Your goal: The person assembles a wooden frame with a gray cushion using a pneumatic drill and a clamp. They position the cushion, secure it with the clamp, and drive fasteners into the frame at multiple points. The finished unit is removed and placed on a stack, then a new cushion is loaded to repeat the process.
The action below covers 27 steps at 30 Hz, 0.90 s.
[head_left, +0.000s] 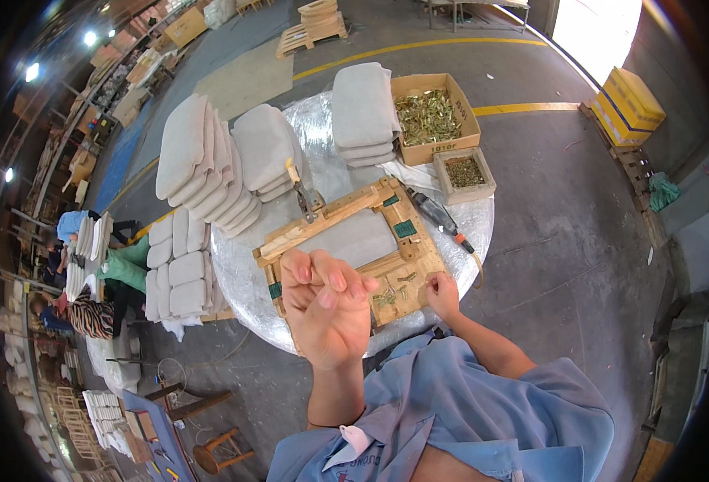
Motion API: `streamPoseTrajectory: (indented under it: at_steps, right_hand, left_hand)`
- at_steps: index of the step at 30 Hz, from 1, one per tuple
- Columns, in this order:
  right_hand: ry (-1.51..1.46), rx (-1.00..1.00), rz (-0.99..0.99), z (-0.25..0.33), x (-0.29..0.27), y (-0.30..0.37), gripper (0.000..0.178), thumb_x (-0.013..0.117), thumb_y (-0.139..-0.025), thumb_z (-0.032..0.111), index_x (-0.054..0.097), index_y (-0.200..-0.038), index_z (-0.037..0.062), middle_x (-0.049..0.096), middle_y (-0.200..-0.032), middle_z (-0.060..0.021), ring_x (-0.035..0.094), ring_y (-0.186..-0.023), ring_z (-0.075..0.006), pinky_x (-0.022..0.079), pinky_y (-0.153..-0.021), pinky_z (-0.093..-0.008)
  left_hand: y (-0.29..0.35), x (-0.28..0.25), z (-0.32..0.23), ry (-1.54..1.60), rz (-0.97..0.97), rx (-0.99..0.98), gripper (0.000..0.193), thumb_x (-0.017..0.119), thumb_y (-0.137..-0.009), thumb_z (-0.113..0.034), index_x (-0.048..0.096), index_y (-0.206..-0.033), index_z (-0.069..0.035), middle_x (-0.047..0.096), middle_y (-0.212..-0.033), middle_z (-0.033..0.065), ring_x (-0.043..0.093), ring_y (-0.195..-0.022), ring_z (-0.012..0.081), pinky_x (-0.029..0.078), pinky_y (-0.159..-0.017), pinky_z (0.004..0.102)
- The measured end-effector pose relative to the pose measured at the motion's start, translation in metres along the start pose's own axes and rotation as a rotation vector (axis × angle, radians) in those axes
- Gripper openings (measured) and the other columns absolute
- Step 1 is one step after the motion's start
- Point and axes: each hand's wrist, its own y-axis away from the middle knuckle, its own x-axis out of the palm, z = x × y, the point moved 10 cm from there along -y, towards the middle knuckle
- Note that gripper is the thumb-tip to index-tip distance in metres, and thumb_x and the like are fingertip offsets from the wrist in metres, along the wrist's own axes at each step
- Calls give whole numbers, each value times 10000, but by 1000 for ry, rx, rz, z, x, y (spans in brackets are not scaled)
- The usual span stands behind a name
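Observation:
My left hand point(326, 309) is raised over the near left part of a wooden jig point(415, 229), palm up toward me. Its fingers curl loosely apart and nothing shows in them. At the jig's near right edge my right hand point(443, 295) is closed, fingertips on the wood; what they hold, if anything, is hidden. Between the hands, small brass-coloured metal pieces point(386, 296) lie on the jig's board. A grey padded panel point(362, 239) lies inside the jig's frame. A toggle clamp point(303, 201) stands at its far side, and a corded power screwdriver point(433, 210) lies to its right.
The round table point(475, 229) is wrapped in shiny film. Stacks of grey pads point(186, 149) stand at its far left, another pad stack point(364, 104) at the back. Beside it are a carton point(447, 149) of brass hardware and a small box point(485, 186) of screws. Co-workers point(77, 225) are at far left.

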Motion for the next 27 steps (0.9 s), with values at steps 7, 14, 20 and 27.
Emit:
streamPoseTrajectory:
  at_steps: [7,14,20,27]
  right_hand:
    - [55,-62,-31,11,-6,0,164,720,-844,46,657,-995,63,679,-886,-121,633,-908,-341,515,-837,-463]
    - [41,-77,-23,18,-9,0,176,723,-836,51,655,-998,57,673,-895,-128,626,-911,-344,514,-842,-464]
    - [47,-63,-5,16,-7,-1,174,722,-831,59,656,-992,54,671,-890,-131,623,-907,-347,512,-840,-467]
    - [52,-85,-20,14,-6,0,169,717,-834,62,654,-991,53,669,-893,-131,620,-907,-348,511,-834,-471]
  left_hand:
    - [3,9,3,160,107,-4,306,584,-963,37,426,-1175,-117,532,-1022,87,590,-876,237,582,-930,499]
    - [1,12,12,276,162,-28,302,554,-960,22,453,-1213,-110,490,-1002,69,569,-872,226,561,-836,441]
    - [1,7,16,295,159,-48,505,564,-933,29,457,-1411,-94,480,-1025,83,580,-893,240,564,-803,433]
    - [1,5,18,267,140,-51,491,563,-960,31,465,-1428,-79,503,-1063,90,588,-899,235,567,-796,425]
